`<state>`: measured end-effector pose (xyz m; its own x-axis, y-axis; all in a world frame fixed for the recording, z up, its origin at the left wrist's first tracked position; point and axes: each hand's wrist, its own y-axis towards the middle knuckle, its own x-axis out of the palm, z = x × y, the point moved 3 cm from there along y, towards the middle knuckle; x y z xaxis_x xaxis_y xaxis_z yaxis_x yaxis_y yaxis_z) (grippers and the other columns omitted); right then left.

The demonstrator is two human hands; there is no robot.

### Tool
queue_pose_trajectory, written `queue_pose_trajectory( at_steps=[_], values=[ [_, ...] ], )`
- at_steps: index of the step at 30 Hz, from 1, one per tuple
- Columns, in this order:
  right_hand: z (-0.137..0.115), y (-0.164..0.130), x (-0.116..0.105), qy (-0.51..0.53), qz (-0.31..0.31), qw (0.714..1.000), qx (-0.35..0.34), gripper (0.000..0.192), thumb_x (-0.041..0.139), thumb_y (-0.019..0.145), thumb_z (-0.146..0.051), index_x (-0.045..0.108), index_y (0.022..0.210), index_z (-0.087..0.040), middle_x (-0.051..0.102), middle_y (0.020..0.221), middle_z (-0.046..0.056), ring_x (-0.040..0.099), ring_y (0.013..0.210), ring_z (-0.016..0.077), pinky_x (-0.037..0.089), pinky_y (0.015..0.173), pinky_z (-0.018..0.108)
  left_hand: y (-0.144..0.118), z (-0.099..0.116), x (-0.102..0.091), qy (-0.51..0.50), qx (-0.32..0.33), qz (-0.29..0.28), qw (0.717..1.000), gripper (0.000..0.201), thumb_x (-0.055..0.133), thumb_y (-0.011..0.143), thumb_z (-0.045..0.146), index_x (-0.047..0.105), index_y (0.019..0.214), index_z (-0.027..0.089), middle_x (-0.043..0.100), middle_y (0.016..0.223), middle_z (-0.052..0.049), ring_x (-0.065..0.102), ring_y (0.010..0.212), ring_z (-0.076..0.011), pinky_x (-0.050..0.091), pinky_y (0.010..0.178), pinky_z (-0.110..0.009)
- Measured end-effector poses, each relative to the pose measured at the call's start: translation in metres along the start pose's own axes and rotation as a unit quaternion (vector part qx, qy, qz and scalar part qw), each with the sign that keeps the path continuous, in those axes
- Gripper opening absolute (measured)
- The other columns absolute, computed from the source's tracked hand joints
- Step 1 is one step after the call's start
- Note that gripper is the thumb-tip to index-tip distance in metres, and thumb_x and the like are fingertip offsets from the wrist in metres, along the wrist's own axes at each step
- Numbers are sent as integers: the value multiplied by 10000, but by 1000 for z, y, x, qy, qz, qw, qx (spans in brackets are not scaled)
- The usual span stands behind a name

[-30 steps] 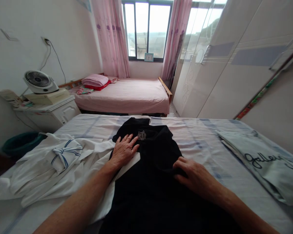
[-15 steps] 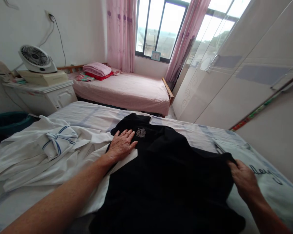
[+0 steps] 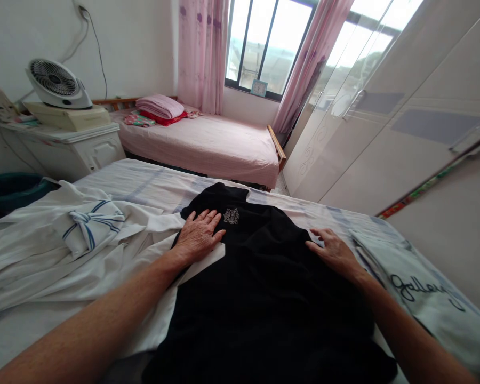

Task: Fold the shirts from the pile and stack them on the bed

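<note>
A black shirt (image 3: pixel 260 288) with a small pale crest near its collar lies spread on the striped bed sheet (image 3: pixel 144 184) in front of me. My left hand (image 3: pixel 198 234) rests flat on the shirt's left shoulder, fingers apart, just left of the crest. My right hand (image 3: pixel 333 249) lies palm down at the shirt's right edge, fingers spread, pressing cloth against the sheet. Neither hand grips anything.
White garments with blue stripes (image 3: pixel 80 234) lie heaped to the left. A folded pale cloth with dark lettering (image 3: pixel 420 293) lies to the right. Beyond stand a pink bed (image 3: pixel 208 146), a white cabinet with a fan (image 3: pixel 56 85), and glossy wardrobe doors (image 3: pixel 384 122).
My right hand first pulled the shirt's right side out toward the lettered cloth, then let go and came back to lie flat at the shirt's right edge. My left hand stayed put.
</note>
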<state>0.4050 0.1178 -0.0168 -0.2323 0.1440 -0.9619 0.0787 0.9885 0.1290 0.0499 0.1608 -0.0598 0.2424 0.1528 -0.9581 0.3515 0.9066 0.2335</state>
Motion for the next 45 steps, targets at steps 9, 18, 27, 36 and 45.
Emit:
queue_pose_trajectory(
  at_steps=[9, 18, 27, 36, 45],
  values=[
    [22, 67, -7, -103, 100, 989, 37, 317, 423, 812, -310, 690, 955, -212, 658, 990, 68, 605, 848, 204, 430, 714, 300, 1, -1, 1, -10, -2, 2, 1000, 505, 393, 911, 434, 477, 1354, 208, 436, 1441, -79, 368, 1330, -269, 206, 1103, -484],
    [31, 96, 14, -113, -45, 990, 64, 326, 510, 747, -353, 703, 975, -221, 686, 915, 61, 618, 791, 194, 409, 641, 278, 1, 1, -2, 1, -4, -8, 1000, 504, 376, 918, 443, 472, 1358, 216, 426, 1450, -65, 364, 1333, -261, 203, 1108, -470],
    [20, 84, -6, -50, 59, 984, 158, 334, 443, 846, -381, 675, 919, -151, 699, 808, 115, 643, 721, 215, 428, 626, 304, 0, 1, -1, 1, -5, -8, 1000, 508, 384, 918, 431, 470, 1360, 197, 428, 1447, -76, 367, 1331, -267, 212, 1105, -477],
    [-23, 17, 21, 335, -197, 907, 159, 401, 686, 690, -546, 608, 721, -154, 631, 672, 31, 568, 543, 89, 443, 439, 170, 0, 1, -1, 19, 0, -2, 1000, 517, 350, 928, 435, 464, 1363, 180, 425, 1450, -70, 366, 1332, -258, 230, 1099, -476],
    [-4, 48, 16, 667, -23, 707, 233, 86, 529, 844, -172, 533, 759, -186, 583, 578, -33, 573, 487, 84, 517, 469, 169, 0, 2, -4, 13, -2, -7, 1000, 515, 367, 924, 431, 464, 1363, 181, 425, 1450, -67, 363, 1335, -257, 223, 1106, -471]
  ],
)
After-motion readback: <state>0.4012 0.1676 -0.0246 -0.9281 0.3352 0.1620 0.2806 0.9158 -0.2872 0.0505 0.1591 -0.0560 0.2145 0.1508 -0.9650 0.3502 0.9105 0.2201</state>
